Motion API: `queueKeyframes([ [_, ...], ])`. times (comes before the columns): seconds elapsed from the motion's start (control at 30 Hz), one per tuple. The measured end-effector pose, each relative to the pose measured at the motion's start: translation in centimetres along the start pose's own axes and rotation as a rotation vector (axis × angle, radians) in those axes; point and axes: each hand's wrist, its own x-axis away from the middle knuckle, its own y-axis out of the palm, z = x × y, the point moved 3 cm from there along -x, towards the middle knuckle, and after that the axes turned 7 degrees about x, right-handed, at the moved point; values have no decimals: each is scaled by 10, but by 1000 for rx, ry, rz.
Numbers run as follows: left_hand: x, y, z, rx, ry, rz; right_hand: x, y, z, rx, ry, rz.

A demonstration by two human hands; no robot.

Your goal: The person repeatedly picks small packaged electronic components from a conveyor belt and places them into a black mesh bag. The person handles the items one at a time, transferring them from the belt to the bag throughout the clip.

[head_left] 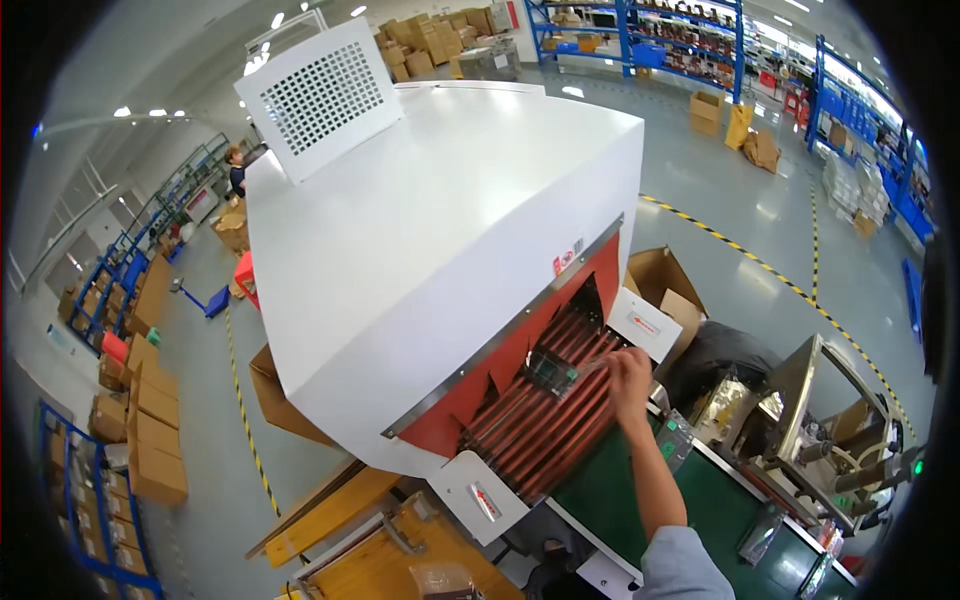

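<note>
The packet point(549, 372) is dark, the machine point(440, 220) white, curtain point(440, 425) red.

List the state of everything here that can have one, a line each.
Right hand: fingers closed on clear film at the pack's end.
Pack: lying on the rollers.
Rollers: partly uncovered; turning or not, cannot tell.
Curtain: hanging, with gaps.
Belt: bearing other packs; motion cannot be told.
Carton: open.

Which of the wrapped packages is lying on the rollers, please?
The dark package just left of the right hand: it alone lies on the rollers, while the nearest other package is at the green belt's edge, beside the forearm.
</note>
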Motion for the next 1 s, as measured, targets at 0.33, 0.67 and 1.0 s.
queueKeyframes([
  [0.33, -18, 45, 18, 26, -241, -176, 68, -161, -49, -754, 817, -176],
  [0.67, 5, 69, -30, -208, -450, -617, 205, -398, -106, -478, 748, 71],
  [1.0, 85, 96, -154, -472, -675, -851, 346, -626, -70, 65, 746, 552],
])
